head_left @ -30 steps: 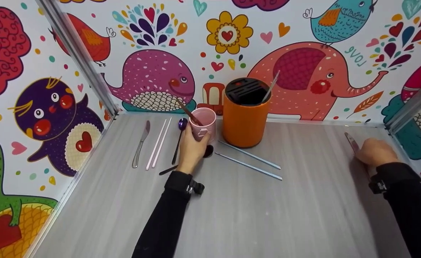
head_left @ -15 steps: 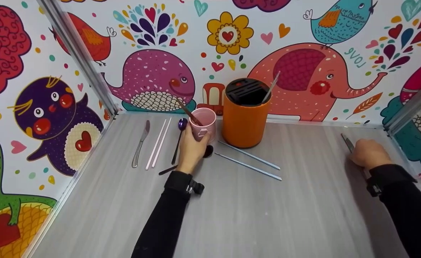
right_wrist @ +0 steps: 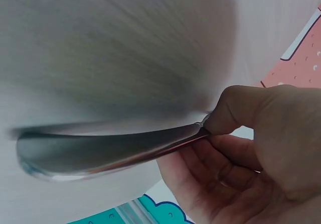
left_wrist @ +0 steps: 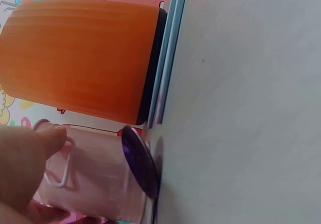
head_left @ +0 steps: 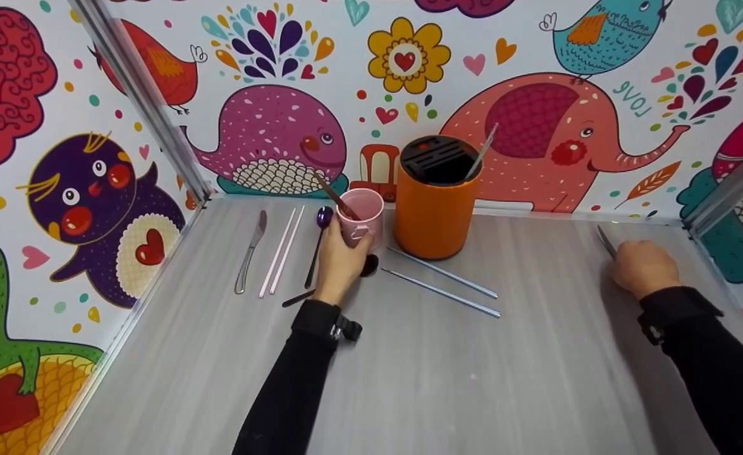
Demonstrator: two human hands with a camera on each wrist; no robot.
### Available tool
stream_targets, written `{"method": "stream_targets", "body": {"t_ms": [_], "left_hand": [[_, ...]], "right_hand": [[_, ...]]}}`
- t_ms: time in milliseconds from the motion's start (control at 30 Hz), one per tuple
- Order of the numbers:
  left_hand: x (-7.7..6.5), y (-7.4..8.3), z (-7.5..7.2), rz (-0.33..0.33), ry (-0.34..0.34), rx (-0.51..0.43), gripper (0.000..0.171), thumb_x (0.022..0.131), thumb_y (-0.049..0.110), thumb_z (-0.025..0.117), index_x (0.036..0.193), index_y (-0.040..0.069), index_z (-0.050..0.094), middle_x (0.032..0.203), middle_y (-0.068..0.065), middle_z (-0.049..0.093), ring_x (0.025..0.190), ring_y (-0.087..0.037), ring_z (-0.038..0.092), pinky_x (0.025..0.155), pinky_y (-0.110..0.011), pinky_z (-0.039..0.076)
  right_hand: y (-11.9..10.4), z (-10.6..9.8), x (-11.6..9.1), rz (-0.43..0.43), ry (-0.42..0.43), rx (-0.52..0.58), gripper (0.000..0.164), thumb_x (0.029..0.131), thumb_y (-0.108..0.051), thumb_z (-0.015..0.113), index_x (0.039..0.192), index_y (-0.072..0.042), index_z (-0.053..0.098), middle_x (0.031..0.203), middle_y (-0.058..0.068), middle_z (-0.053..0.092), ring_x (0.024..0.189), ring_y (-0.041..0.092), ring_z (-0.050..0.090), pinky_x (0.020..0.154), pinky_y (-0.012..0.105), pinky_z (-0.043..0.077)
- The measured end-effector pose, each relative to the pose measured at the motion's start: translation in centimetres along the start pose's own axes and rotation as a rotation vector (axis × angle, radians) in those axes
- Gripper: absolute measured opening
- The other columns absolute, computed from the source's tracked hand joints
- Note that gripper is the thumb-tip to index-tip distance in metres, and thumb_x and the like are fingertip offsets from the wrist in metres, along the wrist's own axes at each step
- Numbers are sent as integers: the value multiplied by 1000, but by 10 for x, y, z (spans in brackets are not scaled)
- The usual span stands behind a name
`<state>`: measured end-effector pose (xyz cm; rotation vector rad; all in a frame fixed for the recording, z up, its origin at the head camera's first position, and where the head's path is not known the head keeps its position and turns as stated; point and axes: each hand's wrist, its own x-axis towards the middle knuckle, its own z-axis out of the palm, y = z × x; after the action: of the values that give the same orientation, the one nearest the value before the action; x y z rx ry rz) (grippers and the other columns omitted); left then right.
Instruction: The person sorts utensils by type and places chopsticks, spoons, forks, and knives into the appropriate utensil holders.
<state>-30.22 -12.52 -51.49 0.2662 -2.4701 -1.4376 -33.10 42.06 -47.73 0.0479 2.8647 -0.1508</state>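
Observation:
My left hand grips a small pink mug, thumb by its handle. A slim brown utensil leans out of the mug. Beside it, a spoon with a purple bowl and black handle lies on the table, and another dark spoon is partly hidden under my left wrist. At the right side, my right hand pinches a silver table knife between thumb and fingers. Its blade points away from me in the head view; its wide handle end extends back in the right wrist view.
An orange cylindrical holder with a slotted black top stands right of the mug, a clear stick in it. Two blue sticks lie before it. Two pink sticks and another table knife lie left. Patterned walls enclose the table.
My right hand has moved a little to the left, carrying the table knife with it. The left hand stays on the mug, and the other utensils lie where they were.

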Motion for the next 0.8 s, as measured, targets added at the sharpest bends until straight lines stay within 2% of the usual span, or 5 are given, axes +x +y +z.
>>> {"method": "stream_targets", "body": {"t_ms": [267, 400, 500, 667, 800], "left_hand": [[0, 1, 1, -4, -11, -7, 89, 102, 35, 79, 173, 8, 33, 171, -21, 48, 159, -36, 48, 135, -54, 36], [0, 0, -1, 19, -10, -21, 87, 102, 32, 79, 172, 8, 34, 169, -20, 50, 158, -35, 49, 135, -53, 37], [0, -1, -1, 27, -9, -27, 87, 102, 32, 79, 172, 7, 34, 169, -20, 50, 158, -35, 49, 135, -52, 37], [0, -1, 0, 7, -13, -34, 87, 102, 33, 79, 172, 9, 33, 170, -20, 49, 158, -35, 49, 135, -54, 37], [-1, 0, 0, -4, -13, -20, 89, 102, 35, 79, 173, 8, 33, 171, -20, 48, 159, -36, 48, 136, -54, 36]], "right_hand": [[-12, -2, -5, -98, 78, 21, 34, 98, -5, 63, 113, 25, 63, 95, 37, 65, 80, 45, 57, 72, 55, 52], [-30, -9, -7, -161, 48, 97, 45, 103, -13, 71, 132, 18, 58, 112, 36, 64, 94, 48, 60, 82, 60, 57], [-49, -14, -10, -242, 48, 98, 51, 100, -15, 79, 137, 13, 60, 119, 34, 65, 101, 48, 62, 90, 64, 60], [-85, -17, -21, -440, 131, 1, 31, 94, -8, 86, 118, 8, 76, 99, 20, 74, 85, 32, 66, 86, 59, 65], [-109, -15, -30, -555, 183, 12, 23, 93, -5, 86, 113, 4, 79, 92, 13, 76, 76, 23, 64, 81, 53, 67]]}}
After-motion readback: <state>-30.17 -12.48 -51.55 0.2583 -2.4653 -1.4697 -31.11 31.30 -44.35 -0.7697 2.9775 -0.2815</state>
